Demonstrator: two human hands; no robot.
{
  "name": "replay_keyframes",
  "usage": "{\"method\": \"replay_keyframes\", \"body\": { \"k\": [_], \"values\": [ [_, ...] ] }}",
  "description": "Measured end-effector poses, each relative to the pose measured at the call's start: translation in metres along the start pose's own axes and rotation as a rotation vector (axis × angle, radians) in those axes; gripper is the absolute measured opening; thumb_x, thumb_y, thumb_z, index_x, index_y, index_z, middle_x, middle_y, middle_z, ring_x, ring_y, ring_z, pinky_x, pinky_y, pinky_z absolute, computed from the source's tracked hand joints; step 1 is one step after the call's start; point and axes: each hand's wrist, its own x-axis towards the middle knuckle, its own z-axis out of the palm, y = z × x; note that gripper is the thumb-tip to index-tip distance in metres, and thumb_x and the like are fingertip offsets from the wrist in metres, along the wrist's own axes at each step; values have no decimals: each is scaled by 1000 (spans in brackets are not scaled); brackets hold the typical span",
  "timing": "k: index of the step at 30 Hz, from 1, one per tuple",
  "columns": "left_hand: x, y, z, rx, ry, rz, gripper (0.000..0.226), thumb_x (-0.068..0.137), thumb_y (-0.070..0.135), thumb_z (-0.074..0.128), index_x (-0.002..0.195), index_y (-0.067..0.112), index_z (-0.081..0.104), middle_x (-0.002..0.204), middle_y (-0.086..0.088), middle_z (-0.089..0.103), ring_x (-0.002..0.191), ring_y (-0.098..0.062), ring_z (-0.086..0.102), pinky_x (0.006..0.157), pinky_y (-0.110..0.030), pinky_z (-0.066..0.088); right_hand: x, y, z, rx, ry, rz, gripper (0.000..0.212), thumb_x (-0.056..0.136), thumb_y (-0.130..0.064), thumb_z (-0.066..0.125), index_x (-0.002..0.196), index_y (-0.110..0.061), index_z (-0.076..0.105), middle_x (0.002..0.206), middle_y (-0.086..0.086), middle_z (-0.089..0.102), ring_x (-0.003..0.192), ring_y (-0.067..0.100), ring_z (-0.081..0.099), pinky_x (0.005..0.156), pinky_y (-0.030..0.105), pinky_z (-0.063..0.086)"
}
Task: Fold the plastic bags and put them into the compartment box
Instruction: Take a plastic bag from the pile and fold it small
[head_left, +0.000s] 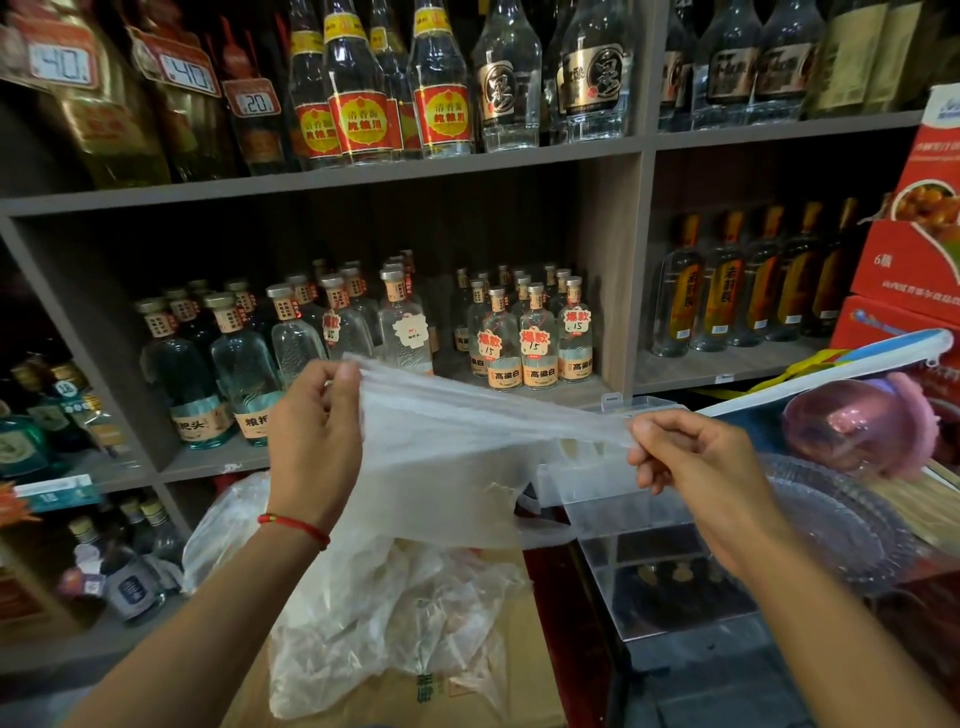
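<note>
Left hand (311, 431): raised, fingers pinching one end of a plastic bag (447, 467). Right hand (685, 457): lower, pinching the other end, gathered narrow. Bag: pulled taut in mid-air, lower part hanging slack. Advice: keep even tension, align edges before creasing. Loose bags (374, 597): heaped on a cardboard carton (395, 701) below. Clear compartment box (623, 499): lid up, just beyond the right hand. Bottles (524, 332): shelves behind.
</note>
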Motion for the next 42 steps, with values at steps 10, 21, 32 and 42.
{"method": "replay_keyframes", "body": {
  "k": [10,21,32,42],
  "values": [
    [20,61,2,87,-376,508,16,108,38,41,111,28,53,61,0,52,51,-20,53,46,-42,44,-10,-33,32,-379,-127,-249,41,85,-77,52,120,-57,56,111,-51,56,108,-25,52,85,16,43],
    [57,44,4,27,-361,304,18,95,38,69,102,21,69,57,0,66,41,-8,60,45,-15,45,-9,-34,60,-87,-240,-277,33,86,-57,69,92,-27,80,75,4,75,65,17,68,58,31,54],
    [-63,16,49,-703,-655,-670,42,97,18,68,135,5,56,112,-23,75,103,-38,73,95,-48,56,-4,-21,28,23,168,-35,23,98,-40,68,80,-39,81,85,-4,79,78,9,76,62,19,59],
    [-53,7,34,-445,-483,-477,39,96,15,70,129,29,56,94,-13,80,88,-34,77,87,-62,59,-5,-7,12,-106,-32,43,29,91,-56,69,119,-51,69,102,-16,79,93,4,75,87,39,60]
  ]
}}
